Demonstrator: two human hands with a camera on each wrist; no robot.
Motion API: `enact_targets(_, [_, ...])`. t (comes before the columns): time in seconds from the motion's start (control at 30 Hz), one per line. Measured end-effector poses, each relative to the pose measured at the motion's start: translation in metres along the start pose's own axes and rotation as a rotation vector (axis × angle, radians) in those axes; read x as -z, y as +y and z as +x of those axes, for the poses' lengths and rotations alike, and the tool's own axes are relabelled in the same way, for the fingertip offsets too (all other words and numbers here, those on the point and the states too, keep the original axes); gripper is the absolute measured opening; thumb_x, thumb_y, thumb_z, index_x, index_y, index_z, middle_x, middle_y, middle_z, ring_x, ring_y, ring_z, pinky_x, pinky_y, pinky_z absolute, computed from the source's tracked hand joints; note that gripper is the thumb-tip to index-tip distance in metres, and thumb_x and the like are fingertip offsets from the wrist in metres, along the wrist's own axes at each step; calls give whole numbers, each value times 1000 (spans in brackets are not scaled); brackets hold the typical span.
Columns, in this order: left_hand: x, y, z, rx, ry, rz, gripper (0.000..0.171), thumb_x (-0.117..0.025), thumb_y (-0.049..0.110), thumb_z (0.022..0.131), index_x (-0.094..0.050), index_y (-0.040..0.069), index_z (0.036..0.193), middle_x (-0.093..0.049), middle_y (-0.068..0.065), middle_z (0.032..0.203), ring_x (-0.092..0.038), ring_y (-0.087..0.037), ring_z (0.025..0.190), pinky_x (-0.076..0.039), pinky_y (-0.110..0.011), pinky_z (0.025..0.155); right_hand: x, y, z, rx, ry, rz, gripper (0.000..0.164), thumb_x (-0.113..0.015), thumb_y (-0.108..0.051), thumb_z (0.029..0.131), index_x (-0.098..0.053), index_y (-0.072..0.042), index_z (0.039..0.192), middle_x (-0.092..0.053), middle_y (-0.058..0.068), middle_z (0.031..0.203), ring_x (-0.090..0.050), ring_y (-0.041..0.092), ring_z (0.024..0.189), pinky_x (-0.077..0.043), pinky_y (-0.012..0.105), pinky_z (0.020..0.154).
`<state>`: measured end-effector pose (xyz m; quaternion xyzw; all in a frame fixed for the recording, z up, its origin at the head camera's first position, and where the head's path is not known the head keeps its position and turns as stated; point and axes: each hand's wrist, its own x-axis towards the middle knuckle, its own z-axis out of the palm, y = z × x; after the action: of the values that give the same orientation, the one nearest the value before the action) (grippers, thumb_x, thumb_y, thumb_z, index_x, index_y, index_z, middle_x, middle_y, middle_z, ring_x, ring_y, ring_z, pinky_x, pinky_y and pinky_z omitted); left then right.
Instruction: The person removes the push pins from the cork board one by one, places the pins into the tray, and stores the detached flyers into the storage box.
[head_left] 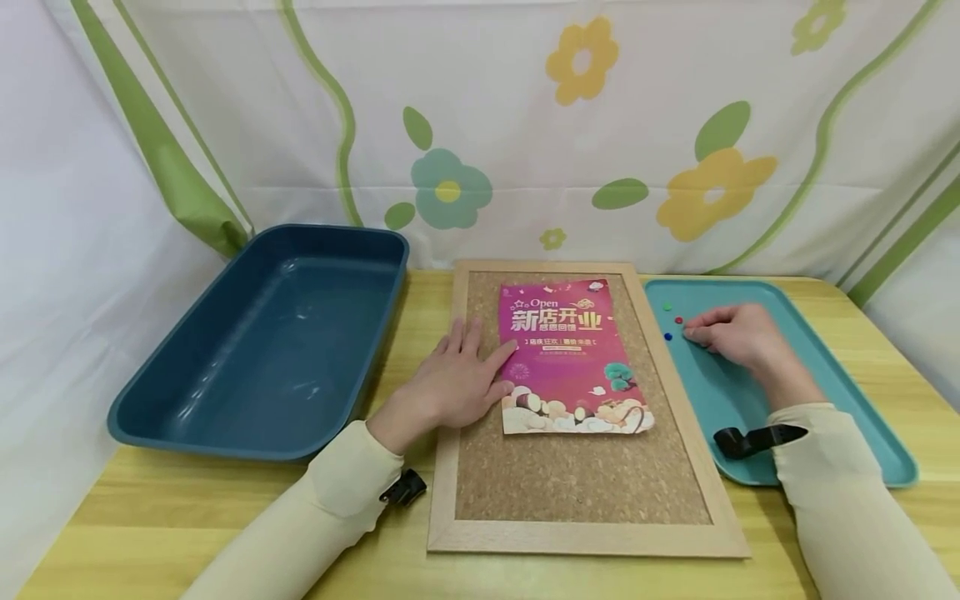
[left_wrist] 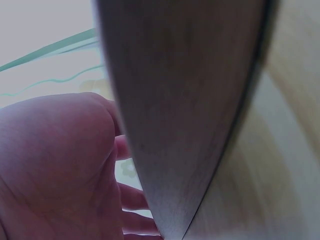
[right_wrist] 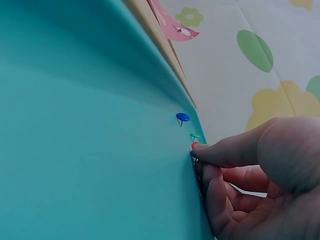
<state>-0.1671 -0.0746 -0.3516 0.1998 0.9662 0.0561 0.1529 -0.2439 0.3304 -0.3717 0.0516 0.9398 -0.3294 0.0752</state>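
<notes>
A pink-purple poster (head_left: 564,367) lies on a wood-framed cork board (head_left: 585,487). My left hand (head_left: 461,379) rests with spread fingers across the board's left edge, its thumb and index finger touching the poster's left side. In the left wrist view, the board's frame (left_wrist: 185,90) stands beside the palm. Over the teal tray (head_left: 750,300), my right hand (head_left: 738,337) has thumb and fingers pinched together. A dark blue thumbtack (right_wrist: 193,153) shows partly at those fingertips. Close by in the tray are a green thumbtack (head_left: 667,307), a red thumbtack (head_left: 678,320) and another blue thumbtack (head_left: 668,337).
A deep dark blue basin (head_left: 262,350) stands on the wooden table (head_left: 187,500) to the left of the board. Behind everything hangs a white curtain (head_left: 510,108) with flower prints. The tray sits right against the board's right side.
</notes>
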Motion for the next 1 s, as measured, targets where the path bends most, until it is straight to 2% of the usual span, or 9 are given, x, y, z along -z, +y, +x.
enact_targets(0.1, [-1,-1,-1,-1,4,4,68,-43,53,111,-23,29,171,-6,-26,178,-2,-50,165,-19,-61,133,-3,-2,1,13,10,-11,35,-71,-27,101,-76,2,121,-75,10,114,-62,13,82,-53,30,67])
enact_targets(0.17, [-2,-2,-1,-2,6,3,68,-44,53,111,-23,29,171,-6,-26,178,-2,-51,165,-20,-61,133,-4,-3,1,19,20,-11,36,-71,-27,101,-75,3,121,-75,9,110,-62,12,80,-52,30,66])
enact_targets(0.33, [-2,-2,-1,-2,8,-2,68,-44,53,111,-24,29,171,-7,-26,178,-2,-51,165,-20,-61,133,-4,-9,-1,16,54,45,41,-71,-32,102,-70,0,127,-69,-17,88,-60,5,77,-52,27,66])
enact_targets(0.43, [-1,-1,-1,-2,6,-3,68,-44,53,111,-23,29,171,-6,-26,178,-2,-51,165,-20,-61,133,-4,-18,-5,32,61,100,47,-70,-35,103,-65,0,134,-66,-24,85,-62,-2,78,-55,22,69])
enact_targets(0.5, [-1,-1,-1,-3,7,-2,67,-44,53,111,-23,29,171,-6,-26,178,-2,-51,165,-20,-61,133,-4,-25,-8,53,50,131,50,-69,-35,104,-62,1,138,-69,-20,93,-64,-6,80,-57,19,72])
enact_targets(0.6, [-1,-1,-1,1,6,-4,67,-44,53,111,-23,30,171,-6,-26,178,-1,-50,165,-19,-60,133,-9,-37,-12,81,15,174,54,-67,-34,105,-57,2,144,-72,-1,113,-67,-8,83,-59,17,77])
enact_targets(0.73, [-1,-1,-1,2,2,-11,68,-44,53,111,-23,30,171,-5,-25,178,0,-50,165,-18,-60,134,-17,-53,-19,98,-36,205,57,-64,-34,107,-52,1,149,-64,21,137,-68,-7,86,-60,17,81])
enact_targets(0.83, [-1,-2,0,0,-1,-14,69,-43,54,111,-21,30,171,-4,-25,178,0,-50,165,-18,-60,134,-22,-64,-22,115,-73,239,57,-65,-31,107,-50,2,151,-61,26,143,-69,-6,89,-61,19,83])
enact_targets(1.0, [0,-2,1,2,-11,-13,70,-43,55,111,-19,30,172,-3,-25,178,1,-49,165,-17,-59,134,-30,-75,-27,141,-146,306,56,-64,-24,108,-47,4,152,-57,28,148,-70,-6,94,-62,20,87])
